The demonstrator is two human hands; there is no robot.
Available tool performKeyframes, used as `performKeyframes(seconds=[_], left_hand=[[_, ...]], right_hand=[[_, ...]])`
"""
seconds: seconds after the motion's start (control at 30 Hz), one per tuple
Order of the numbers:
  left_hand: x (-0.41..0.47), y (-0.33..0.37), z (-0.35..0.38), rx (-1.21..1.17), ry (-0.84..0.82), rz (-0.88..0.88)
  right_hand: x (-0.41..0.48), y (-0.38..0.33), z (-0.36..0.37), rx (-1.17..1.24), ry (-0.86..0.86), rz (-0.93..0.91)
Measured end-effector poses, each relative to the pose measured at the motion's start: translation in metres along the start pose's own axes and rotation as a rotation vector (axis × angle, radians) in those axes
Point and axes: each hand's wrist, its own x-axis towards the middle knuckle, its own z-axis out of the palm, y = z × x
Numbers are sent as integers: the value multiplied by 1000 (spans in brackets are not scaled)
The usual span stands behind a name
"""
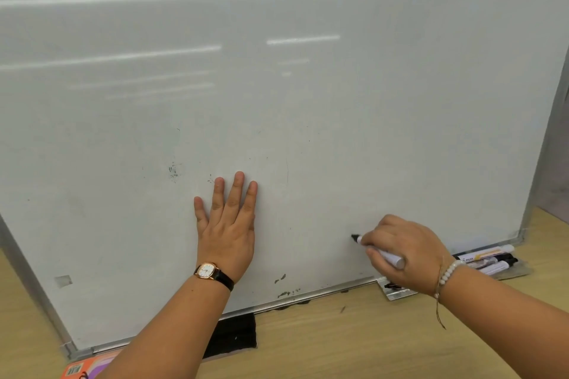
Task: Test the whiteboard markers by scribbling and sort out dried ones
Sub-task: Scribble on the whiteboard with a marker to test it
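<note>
Nearest, on the wooden table (338,341), one orange packet (77,371) lay at the left and one black pad (234,335) sat partly hidden under the left forearm and the single whiteboard's (277,101) lower rim. Farther in, the left hand (229,231), wearing one wristwatch (206,270), pressed flat on the board with straight fingers, while the right hand (403,251) pinched one marker (386,255), its black tip at the board's surface. To the right, three spare markers (489,260) lay bunched by the board's lower right corner, partly hidden behind the right wrist.
</note>
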Motion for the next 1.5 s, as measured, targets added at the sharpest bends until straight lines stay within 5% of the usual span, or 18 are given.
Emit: performKeyframes(seconds=[0.2,0.43,0.7,0.93,1.17,1.37,1.5], left_hand=[[-1,0,0,-7,0,-5],[0,0,1,-17,9,-1],[0,0,-1,-26,-4,-2],[0,0,0,-20,-10,-4],[-1,-1,0,-14,-10,2],[0,0,0,-18,2,2],[-1,0,-1,-4,3,10]], right_hand=[[21,6,-28,99,350,107],[-21,11,6,-58,-21,16],[17,9,-29,45,334,83],[-34,0,26,-58,-100,-10],[5,-7,-1,4,205,-12],[-27,-3,27,-75,-115,-92],[-5,-6,11,-39,27,-63]])
